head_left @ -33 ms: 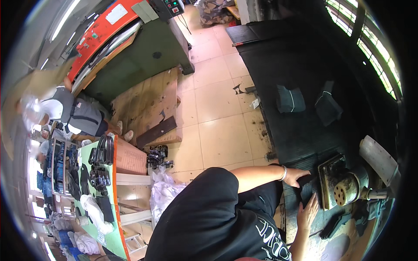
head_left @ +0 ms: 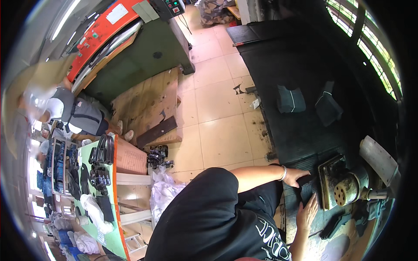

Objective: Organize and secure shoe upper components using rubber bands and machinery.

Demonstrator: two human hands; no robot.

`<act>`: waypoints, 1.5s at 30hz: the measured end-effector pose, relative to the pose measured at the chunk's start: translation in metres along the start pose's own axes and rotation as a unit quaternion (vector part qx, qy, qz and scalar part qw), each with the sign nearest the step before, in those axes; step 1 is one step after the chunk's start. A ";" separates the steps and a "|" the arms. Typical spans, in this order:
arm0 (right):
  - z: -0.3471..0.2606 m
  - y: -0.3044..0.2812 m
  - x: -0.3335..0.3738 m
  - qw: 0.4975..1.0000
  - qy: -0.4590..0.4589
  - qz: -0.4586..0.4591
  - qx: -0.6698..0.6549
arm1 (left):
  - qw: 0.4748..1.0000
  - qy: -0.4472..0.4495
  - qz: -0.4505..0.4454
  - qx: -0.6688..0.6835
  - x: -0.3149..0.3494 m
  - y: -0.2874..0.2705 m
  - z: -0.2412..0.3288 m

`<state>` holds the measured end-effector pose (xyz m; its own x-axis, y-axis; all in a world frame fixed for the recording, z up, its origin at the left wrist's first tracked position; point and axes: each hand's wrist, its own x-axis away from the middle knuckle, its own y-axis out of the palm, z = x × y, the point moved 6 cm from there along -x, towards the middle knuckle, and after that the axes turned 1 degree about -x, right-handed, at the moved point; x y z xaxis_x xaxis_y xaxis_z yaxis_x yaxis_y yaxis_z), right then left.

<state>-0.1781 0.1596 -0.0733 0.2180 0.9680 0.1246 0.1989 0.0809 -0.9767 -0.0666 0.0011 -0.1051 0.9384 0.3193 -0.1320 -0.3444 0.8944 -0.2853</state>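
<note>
Beneath my hands, on the dark ribbed worktop, lies a small dark piece of flat material, perhaps a stack. My left hand, with a band at the wrist, has thumb and fingers round its far edge. Stretched out, the fingers of my right hand rest against its near side. Just to the right stands a grimy machine with a round perforated cap. More dark flat pieces lie beyond my right hand, by the machine's base.
Two tied dark bundles lie farther up the black-covered bench. A grey chute-like part juts out at the right. To the left are a green table with black items, white plastic bags, a large press and another person.
The person at the far left has shifted slightly to the right. My hands and the dark piece look the same.
</note>
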 end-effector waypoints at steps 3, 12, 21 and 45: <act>-0.002 0.000 0.000 0.999 0.006 0.042 0.023 | 0.999 -0.011 -0.038 0.014 0.000 0.006 0.000; 0.025 -0.018 -0.006 0.972 -0.019 0.002 -0.234 | 0.997 -0.057 -0.039 -0.021 0.004 -0.003 0.001; -0.020 -0.091 0.001 0.783 0.090 0.006 -0.616 | 0.804 0.000 0.074 0.590 0.026 -0.010 0.072; -0.060 -0.135 -0.020 0.878 0.128 0.199 -0.417 | 0.828 -0.079 0.230 0.505 0.021 -0.007 0.109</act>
<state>-0.1518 0.1153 0.0663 0.6146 0.7866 -0.0593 0.6647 -0.5569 -0.4981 -0.0413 0.0362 -0.0027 0.7341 0.6638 0.1429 -0.5431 0.4478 0.7103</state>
